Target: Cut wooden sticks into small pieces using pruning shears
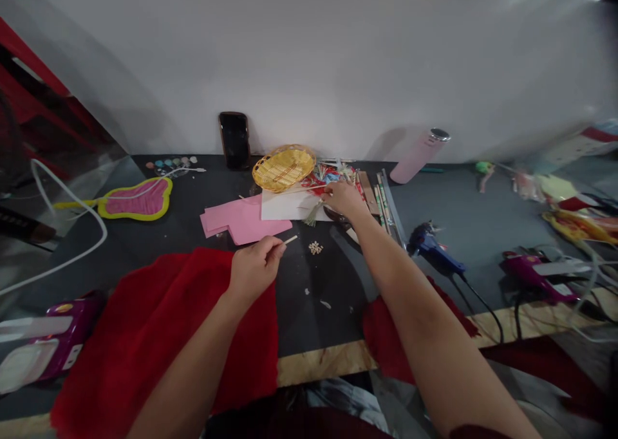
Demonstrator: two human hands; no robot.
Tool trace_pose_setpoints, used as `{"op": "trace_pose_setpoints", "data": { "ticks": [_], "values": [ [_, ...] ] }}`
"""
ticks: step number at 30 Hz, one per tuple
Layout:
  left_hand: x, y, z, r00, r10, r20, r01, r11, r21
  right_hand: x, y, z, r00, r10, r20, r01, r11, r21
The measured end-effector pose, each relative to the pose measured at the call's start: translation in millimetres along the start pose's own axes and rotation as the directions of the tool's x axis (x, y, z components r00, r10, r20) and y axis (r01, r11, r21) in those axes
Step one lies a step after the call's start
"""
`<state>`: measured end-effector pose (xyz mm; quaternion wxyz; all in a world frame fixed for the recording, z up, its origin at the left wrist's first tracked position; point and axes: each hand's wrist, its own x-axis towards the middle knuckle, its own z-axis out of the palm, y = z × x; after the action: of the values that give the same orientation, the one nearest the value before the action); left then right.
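Observation:
My left hand point(257, 265) pinches a short pale stick point(290, 239) between thumb and fingers, above the dark tabletop. Just right of its tip lies a small pile of pale bits point(315, 248). My right hand point(345, 199) reaches over the clutter at the back, its fingers bent together. A thin pale stick point(313, 187) runs left from those fingertips; whether they grip it I cannot tell. Under that hand are a greenish tassel point(311, 216), a white sheet point(277, 207) and a dark round object point(335, 214), partly hidden.
A yellow woven basket point(284, 168) stands behind pink paper point(246, 220). Red cloth point(164, 323) covers the left front. A blue glue gun point(437, 251) with a cord lies right of my forearm. Further back are a pink bottle point(418, 159) and a phone point(235, 140).

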<state>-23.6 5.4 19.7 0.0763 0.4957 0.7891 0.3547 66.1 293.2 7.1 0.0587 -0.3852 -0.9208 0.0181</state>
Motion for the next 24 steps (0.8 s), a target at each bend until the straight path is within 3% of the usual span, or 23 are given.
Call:
{"op": "trace_pose_setpoints", "data": {
  "ticks": [4,10,16,24],
  "values": [
    [1,0,0.0,1.0,-0.001,-0.003,0.001,1.0,0.007,6,7,0,0.997,0.082,-0.016,-0.082,0.997,0.009],
    [0,0,0.0,1.0,-0.001,0.0,0.001,1.0,0.031,6,27,-15,0.964,0.23,-0.135,-0.227,0.973,0.035],
    [0,-1,1.9,1.0,0.012,0.007,-0.012,0.999,0.034,6,15,-10,0.993,0.072,-0.091,-0.063,0.993,0.101],
    [0,-1,1.7,1.0,0.006,0.021,-0.007,0.999,0.042,16,12,0,0.996,0.052,-0.077,-0.044,0.993,0.109]
  ]
}}
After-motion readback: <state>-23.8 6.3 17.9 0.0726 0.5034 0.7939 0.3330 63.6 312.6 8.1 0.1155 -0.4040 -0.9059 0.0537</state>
